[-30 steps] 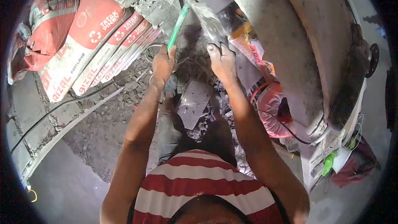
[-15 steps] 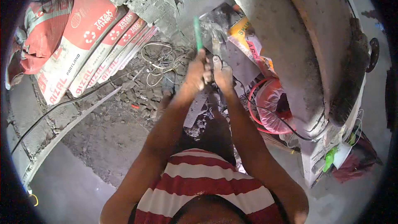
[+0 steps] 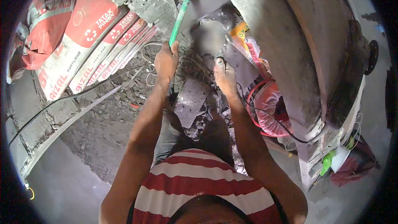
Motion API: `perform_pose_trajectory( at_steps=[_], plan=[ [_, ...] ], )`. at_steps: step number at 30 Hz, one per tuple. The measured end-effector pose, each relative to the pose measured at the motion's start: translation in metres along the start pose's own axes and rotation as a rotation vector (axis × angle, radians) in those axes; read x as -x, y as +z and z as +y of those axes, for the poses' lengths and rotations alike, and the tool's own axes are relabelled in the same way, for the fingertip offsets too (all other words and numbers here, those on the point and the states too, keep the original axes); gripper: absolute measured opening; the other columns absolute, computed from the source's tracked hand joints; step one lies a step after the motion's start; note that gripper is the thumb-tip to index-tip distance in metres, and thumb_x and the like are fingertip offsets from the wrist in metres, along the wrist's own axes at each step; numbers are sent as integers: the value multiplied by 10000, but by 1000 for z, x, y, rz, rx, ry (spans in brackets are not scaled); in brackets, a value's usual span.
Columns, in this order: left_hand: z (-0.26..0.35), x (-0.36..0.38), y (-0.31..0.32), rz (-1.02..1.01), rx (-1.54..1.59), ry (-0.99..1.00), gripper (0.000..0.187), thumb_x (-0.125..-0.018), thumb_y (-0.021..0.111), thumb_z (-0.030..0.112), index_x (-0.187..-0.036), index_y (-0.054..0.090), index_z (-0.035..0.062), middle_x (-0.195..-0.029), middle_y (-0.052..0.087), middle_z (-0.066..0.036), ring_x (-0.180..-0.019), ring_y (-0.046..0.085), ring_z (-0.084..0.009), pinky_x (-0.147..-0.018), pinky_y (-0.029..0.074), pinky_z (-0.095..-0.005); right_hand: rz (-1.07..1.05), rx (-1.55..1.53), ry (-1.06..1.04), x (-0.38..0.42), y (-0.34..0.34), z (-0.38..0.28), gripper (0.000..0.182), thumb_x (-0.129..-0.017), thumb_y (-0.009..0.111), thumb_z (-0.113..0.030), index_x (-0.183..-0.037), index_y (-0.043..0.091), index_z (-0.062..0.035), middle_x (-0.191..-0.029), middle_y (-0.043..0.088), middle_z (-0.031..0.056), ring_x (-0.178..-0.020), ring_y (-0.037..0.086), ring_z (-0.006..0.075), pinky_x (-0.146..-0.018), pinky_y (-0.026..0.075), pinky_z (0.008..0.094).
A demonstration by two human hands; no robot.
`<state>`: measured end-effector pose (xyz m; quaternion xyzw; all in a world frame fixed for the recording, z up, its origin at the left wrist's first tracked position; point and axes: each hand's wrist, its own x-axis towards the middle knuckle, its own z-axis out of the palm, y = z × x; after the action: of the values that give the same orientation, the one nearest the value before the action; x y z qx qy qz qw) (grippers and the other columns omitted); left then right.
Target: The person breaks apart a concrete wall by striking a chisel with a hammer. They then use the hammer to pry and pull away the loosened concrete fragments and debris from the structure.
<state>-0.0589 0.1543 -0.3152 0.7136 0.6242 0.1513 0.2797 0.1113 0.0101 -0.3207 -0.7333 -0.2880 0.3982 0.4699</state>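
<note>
My left hand [image 3: 166, 61] is wrapped around the lower end of a green bar [image 3: 180, 20], which points up and slightly right. To its right, my right hand [image 3: 225, 76] is closed around a narrow metal tool [image 3: 219, 61] whose round end shows above the fingers; the rest of it is hidden. The two hands are apart. Below and between them lies a broken grey slab [image 3: 190, 101] among rubble. Beyond my right hand is a blurred pale patch on grey material.
Cement bags [image 3: 89, 37] lean at the left beside tangled wires. A black cable [image 3: 37, 120] crosses the left side. At the right are a yellow-and-pink bag [image 3: 251, 45], a red-rimmed container [image 3: 265, 112] and a large curved grey structure [image 3: 290, 49]. Rough concrete [image 3: 145, 2] stands ahead.
My left hand has moved left and up the view with the green bar, away from my right hand. The bar now tilts right. My right hand has shifted slightly down and right.
</note>
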Motion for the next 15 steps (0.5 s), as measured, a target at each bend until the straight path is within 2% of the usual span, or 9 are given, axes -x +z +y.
perform_pose_trajectory(
  at_steps=[4, 6, 7, 8, 10, 12, 13, 15],
  plan=[
    [10, -3, -6, -13, -23, -27, 490, -974, 440, 485, -950, 552, 9, -749, 624, -293, -747, 604, -507, -661, 458, -582, -4, -122, 16, -5, 1, -44, 464, -979, 498, -470, -779, 549, -55, -609, 459, -32, -501, 416, 61, -449, 330, 232],
    [11, -1, -5, -24, -25, -47, 489, -974, 441, 484, -949, 554, 9, -763, 627, -293, -761, 605, -508, -674, 461, -582, 6, -102, -193, -7, 3, -64, 443, -977, 516, -448, -801, 560, -44, -629, 462, -36, -525, 422, 46, -455, 348, 223],
    [10, -2, -3, -23, -3, -52, 492, -974, 441, 485, -949, 557, 8, -770, 627, -295, -774, 606, -508, -682, 461, -581, 58, -46, -271, -13, 8, -64, 443, -968, 538, -428, -849, 575, -4, -629, 542, 31, -515, 515, 160, -496, 425, 303],
    [13, -4, -4, -19, 19, -55, 495, -973, 441, 487, -948, 560, 7, -777, 628, -298, -786, 606, -508, -690, 462, -581, 56, -51, -274, -25, 19, -61, 443, -968, 538, -428, -849, 575, -4, -629, 542, 31, -515, 515, 160, -496, 425, 303],
    [9, -1, -4, -35, 13, -79, 511, -973, 435, 491, -952, 563, -4, -786, 627, -306, -799, 604, -512, -698, 464, -574, 195, 284, -462, -49, 43, -46, 526, -922, 556, -465, -938, 604, 58, -806, 643, 264, -784, 628, 451, -690, 486, 452],
    [0, -14, 4, -56, -14, -77, 523, -975, 428, 492, -952, 564, -12, -791, 626, -310, -799, 604, -513, -698, 462, -571, 51, 374, -163, -99, 60, -18, 564, -915, 549, -485, -979, 620, 71, -893, 627, 331, -904, 585, 522, -748, 478, 481],
    [-1, -12, 2, -48, 26, -41, 527, -977, 422, 491, -955, 566, -15, -789, 629, -305, -798, 606, -508, -698, 462, -568, 25, 450, -74, -93, 52, -55, 598, -913, 535, -518, -979, 633, 68, -887, 628, 328, -883, 608, 493, -749, 476, 480],
    [2, -17, -3, -48, 29, -39, 521, -978, 422, 487, -956, 566, -13, -786, 629, -303, -797, 606, -508, -700, 461, -569, 16, 353, -90, -80, 42, -91, 584, -912, 542, -509, -965, 635, 65, -882, 630, 323, -877, 615, 483, -750, 478, 471]
  ],
)
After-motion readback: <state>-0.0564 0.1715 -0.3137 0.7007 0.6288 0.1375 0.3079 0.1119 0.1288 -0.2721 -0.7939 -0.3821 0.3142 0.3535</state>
